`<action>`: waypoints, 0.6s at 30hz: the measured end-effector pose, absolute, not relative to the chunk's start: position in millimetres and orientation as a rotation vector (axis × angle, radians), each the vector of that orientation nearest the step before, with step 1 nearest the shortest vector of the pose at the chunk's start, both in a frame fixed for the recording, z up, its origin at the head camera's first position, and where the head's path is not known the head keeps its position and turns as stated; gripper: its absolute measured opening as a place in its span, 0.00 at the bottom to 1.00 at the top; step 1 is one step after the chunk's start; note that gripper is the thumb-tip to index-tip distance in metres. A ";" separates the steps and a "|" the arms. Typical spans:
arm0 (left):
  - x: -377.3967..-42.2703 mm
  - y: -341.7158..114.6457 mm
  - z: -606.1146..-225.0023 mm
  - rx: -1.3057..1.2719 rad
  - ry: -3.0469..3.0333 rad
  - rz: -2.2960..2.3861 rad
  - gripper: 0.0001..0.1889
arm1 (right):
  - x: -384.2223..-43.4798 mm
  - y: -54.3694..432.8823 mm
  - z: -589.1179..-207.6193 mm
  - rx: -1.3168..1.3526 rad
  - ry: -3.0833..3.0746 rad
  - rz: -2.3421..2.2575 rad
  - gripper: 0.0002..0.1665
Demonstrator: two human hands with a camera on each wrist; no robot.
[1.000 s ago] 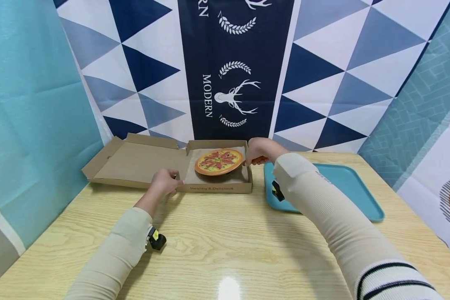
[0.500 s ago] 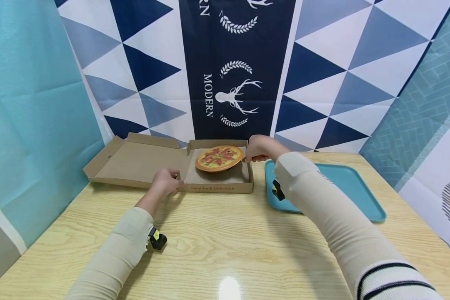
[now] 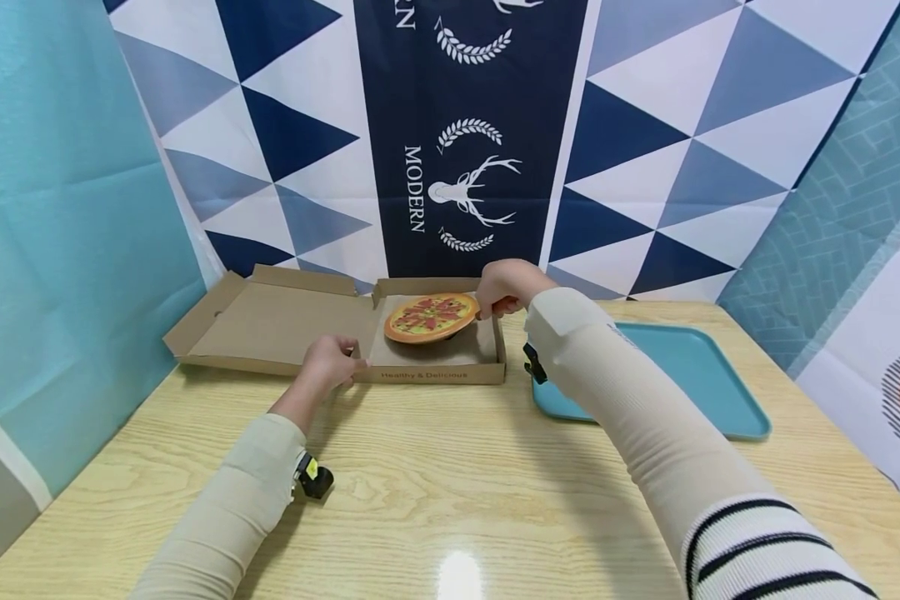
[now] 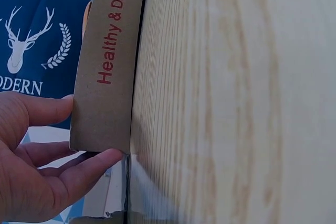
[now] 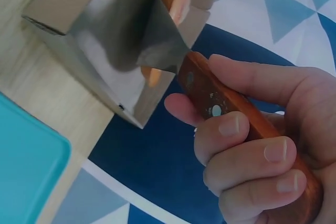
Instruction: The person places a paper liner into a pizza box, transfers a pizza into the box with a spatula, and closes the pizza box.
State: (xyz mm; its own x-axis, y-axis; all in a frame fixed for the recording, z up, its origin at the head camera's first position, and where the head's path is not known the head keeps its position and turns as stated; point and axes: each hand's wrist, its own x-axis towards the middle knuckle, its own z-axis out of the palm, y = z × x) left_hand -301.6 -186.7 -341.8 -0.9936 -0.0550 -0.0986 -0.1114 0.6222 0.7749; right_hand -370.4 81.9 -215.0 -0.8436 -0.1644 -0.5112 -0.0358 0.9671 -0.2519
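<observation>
My right hand [image 3: 501, 289] grips the brown wooden handle of a metal spatula [image 5: 163, 40], fingers wrapped round it in the right wrist view. The spatula's blade runs under a round pizza [image 3: 431, 318] with an orange crust and red toppings. Tilted, with its right side higher, the pizza hangs over the paper-lined base of an open cardboard pizza box [image 3: 435, 375]. At the box's front left corner, my left hand [image 4: 39, 163] pinches the wall, thumb on one side and fingers underneath the corner. The pizza is mostly hidden in both wrist views.
The box lid [image 3: 277, 325] lies folded out to the left. A blue tray [image 3: 690, 367] rests on the wooden table [image 3: 420, 467] at the right, partly behind the right sleeve. A patterned cloth [image 3: 300, 150] hangs close behind the box.
The right hand has moved a little left and up with the spatula, and the pizza has shifted left with it. The left hand stays at the box corner.
</observation>
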 end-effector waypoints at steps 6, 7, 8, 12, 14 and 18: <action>-302.0 -188.0 -343.4 -0.133 2.773 1.337 0.31 | -368.1 78.8 -204.7 -0.132 2.548 -0.249 0.08; -302.0 -188.0 -343.3 -0.132 2.774 1.334 0.31 | -367.5 79.5 -203.5 -0.130 2.545 -0.247 0.08; -301.9 -187.9 -343.1 -0.138 2.772 1.336 0.31 | -367.1 80.4 -202.7 -0.127 2.541 -0.248 0.08; -301.9 -187.0 -342.4 -0.137 2.771 1.334 0.31 | -364.9 85.4 -200.1 -0.115 2.526 -0.245 0.08; -301.7 -186.3 -341.7 -0.135 2.773 1.333 0.31 | -364.0 87.9 -198.9 -0.114 2.520 -0.234 0.08; -301.2 -186.3 -341.8 -0.136 2.768 1.327 0.31 | -361.4 91.5 -195.7 -0.108 2.513 -0.218 0.08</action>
